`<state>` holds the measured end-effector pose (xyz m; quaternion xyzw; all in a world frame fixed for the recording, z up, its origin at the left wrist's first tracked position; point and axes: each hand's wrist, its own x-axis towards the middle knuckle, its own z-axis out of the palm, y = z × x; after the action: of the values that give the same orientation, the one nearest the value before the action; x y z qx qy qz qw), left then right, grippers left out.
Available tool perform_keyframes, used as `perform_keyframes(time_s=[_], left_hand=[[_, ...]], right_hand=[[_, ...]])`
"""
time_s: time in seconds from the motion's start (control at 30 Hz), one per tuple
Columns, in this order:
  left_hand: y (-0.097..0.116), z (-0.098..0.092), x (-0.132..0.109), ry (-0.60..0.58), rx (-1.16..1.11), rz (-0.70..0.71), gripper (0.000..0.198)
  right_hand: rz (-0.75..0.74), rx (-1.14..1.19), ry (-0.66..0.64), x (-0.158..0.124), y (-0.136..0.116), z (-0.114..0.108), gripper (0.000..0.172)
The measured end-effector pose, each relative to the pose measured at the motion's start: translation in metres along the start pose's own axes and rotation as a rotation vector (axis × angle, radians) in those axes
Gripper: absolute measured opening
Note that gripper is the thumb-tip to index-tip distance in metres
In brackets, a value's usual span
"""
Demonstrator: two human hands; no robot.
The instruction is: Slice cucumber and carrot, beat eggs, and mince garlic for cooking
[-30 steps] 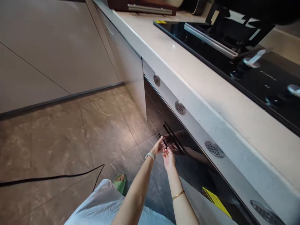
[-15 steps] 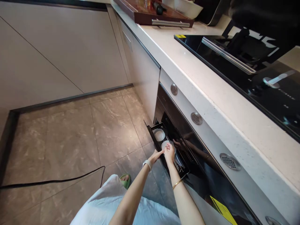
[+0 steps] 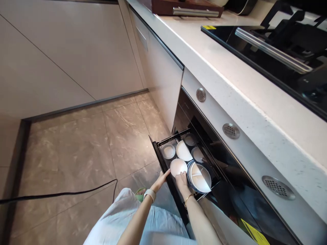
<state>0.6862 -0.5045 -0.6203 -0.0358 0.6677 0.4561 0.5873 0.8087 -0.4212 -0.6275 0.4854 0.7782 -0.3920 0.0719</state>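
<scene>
A black drawer (image 3: 157, 154) is pulled out below the counter, with white bowls and plates inside. My left hand (image 3: 160, 181) grips the drawer's front edge, with its thumb over the top and its other fingers partly hidden. My right hand (image 3: 182, 181) reaches into the drawer, its bent fingers at the near rim of a white bowl (image 3: 178, 166). Beside that bowl stands a larger round dish stack (image 3: 203, 180), partly in shade. A small bowl (image 3: 168, 151) sits at the front far corner, and another white bowl (image 3: 183, 150) lies to its right.
Above the drawer runs a pale countertop (image 3: 217, 78) with a black gas hob (image 3: 258, 51) and a wooden board with a metal handle (image 3: 195, 13). Round vents (image 3: 231, 130) line the panel below. A black cable (image 3: 63, 194) crosses the tiled floor (image 3: 84, 153) at left.
The drawer has come out farther towards me, and more bowls show. My hands have moved apart, the left to the drawer front and the right lower. The view has shifted slightly.
</scene>
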Motion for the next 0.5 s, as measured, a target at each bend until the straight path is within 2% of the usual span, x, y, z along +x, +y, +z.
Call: perform_keyframes(time_s=[0.13,0.23,0.37,0.5], left_hand=[[0.000,0.008,-0.013,0.201,0.062,0.018,0.062],[-0.001,0.021,-0.044,0.272,0.080,-0.034,0.058],[-0.008,0.041,-0.089,0.157,-0.042,-0.138,0.048],[-0.004,0.065,-0.106,0.084,-0.194,-0.085,0.040]], right_hand=[[-0.082,-0.025,-0.011,-0.015,-0.004,-0.021,0.023],[-0.126,0.081,0.077,-0.040,-0.026,-0.054,0.022],[-0.076,0.472,0.269,-0.099,-0.069,-0.103,0.022],[-0.132,0.707,0.306,-0.161,-0.108,-0.145,0.036]])
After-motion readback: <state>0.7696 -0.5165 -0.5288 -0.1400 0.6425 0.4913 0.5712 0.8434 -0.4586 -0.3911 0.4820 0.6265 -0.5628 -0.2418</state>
